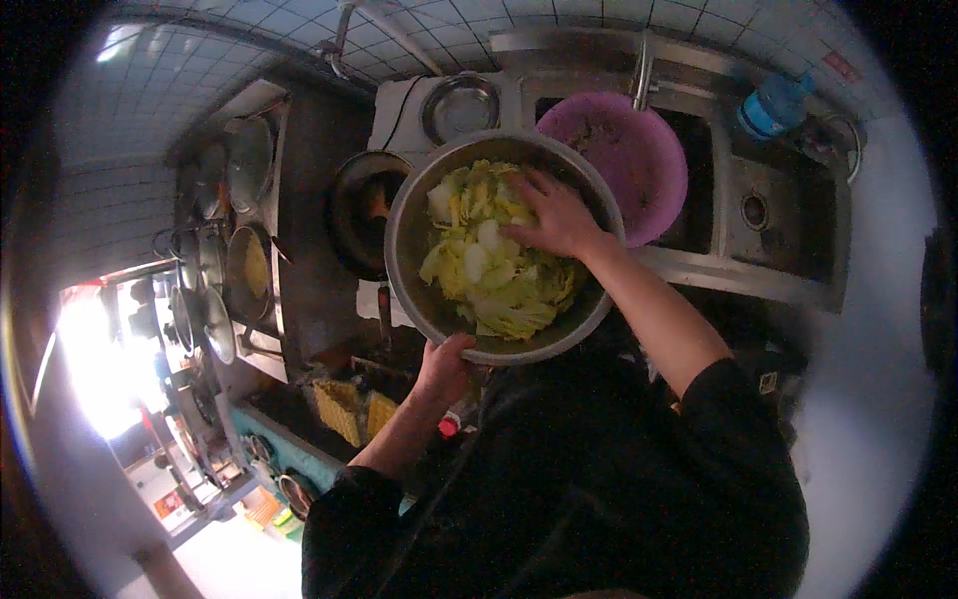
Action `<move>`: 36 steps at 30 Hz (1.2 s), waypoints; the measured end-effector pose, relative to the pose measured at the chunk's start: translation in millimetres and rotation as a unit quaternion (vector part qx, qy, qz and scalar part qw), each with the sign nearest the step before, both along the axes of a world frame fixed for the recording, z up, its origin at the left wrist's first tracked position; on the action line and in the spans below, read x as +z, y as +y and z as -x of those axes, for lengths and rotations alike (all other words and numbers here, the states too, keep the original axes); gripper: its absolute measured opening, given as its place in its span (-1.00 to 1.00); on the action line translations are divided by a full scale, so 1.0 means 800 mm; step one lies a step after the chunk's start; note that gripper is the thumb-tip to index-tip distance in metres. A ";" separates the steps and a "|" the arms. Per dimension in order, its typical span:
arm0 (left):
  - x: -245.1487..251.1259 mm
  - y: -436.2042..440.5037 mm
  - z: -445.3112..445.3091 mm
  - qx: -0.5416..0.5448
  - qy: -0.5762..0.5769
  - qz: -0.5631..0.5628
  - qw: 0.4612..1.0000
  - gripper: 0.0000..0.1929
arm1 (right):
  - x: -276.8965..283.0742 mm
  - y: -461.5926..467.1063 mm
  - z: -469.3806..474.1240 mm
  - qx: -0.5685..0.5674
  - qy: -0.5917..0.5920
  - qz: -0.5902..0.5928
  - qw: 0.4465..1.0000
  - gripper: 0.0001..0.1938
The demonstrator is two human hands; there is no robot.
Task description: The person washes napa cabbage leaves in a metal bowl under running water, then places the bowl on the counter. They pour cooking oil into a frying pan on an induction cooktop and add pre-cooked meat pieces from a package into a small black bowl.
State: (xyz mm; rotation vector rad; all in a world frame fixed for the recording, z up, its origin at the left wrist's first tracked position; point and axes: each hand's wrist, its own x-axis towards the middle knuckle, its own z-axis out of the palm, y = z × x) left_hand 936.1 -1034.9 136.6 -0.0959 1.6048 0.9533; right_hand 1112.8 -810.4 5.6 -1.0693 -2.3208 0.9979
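Observation:
A large metal bowl (503,352) holds a heap of cut leafy greens (486,251), pale green and white, which look like napa cabbage. My left hand (447,367) grips the near-left rim, thumb over the edge and fingers hidden below. Inside the bowl, my right hand (554,217) rests on the right side of the heap with fingers spread. Whether a leaf lies under its palm is hidden. Behind the bowl to the right, a pink plastic basin (651,172) sits over the left sink compartment, with dark bits on its bottom.
A faucet (642,75) hangs over the basin. Right of it are a sink compartment (793,224) and a blue-labelled plastic jug (775,108). To the left stand a dark wok (359,247), a steel dish (460,111) and several pans (251,273). Yellow egg trays (337,408) lie below.

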 end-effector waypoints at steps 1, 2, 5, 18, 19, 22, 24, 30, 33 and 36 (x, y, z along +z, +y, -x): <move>-0.001 0.015 -0.007 0.013 0.009 -0.013 1.000 -0.83 | -0.005 0.014 -0.002 0.013 -0.029 0.010 0.999 -0.03; -0.012 0.044 -0.006 0.036 0.012 0.000 0.999 -0.85 | -0.016 0.040 0.005 0.014 0.019 0.034 0.999 -0.02; -0.027 0.093 -0.006 0.070 0.010 0.030 0.997 -0.86 | -0.042 0.086 0.017 0.015 0.047 0.080 0.996 0.01; -0.022 0.172 -0.012 0.011 0.004 0.052 0.999 -0.84 | -0.080 0.126 0.008 -0.007 0.002 0.109 0.994 -0.01; -0.020 0.175 -0.013 0.003 0.014 0.066 0.998 -0.86 | -0.082 0.126 0.007 -0.003 -0.011 0.118 0.993 -0.01; -0.015 0.184 -0.015 -0.002 0.015 0.086 0.996 -0.90 | -0.090 0.128 0.005 -0.005 0.025 0.135 0.990 -0.02; -0.014 0.191 -0.016 0.017 0.005 0.082 0.997 -0.92 | -0.094 0.131 0.005 -0.004 0.016 0.132 0.991 -0.02; -0.009 0.204 -0.018 0.031 0.005 0.098 0.995 -0.93 | -0.097 0.133 0.005 -0.005 0.022 0.153 0.988 0.00; -0.009 0.205 -0.015 0.018 0.007 0.090 0.996 -0.85 | -0.095 0.132 0.003 -0.009 0.014 0.159 0.987 0.01; -0.012 0.205 -0.009 -0.005 -0.018 0.082 0.996 -0.75 | -0.093 0.132 0.003 -0.025 0.020 0.151 0.988 -0.07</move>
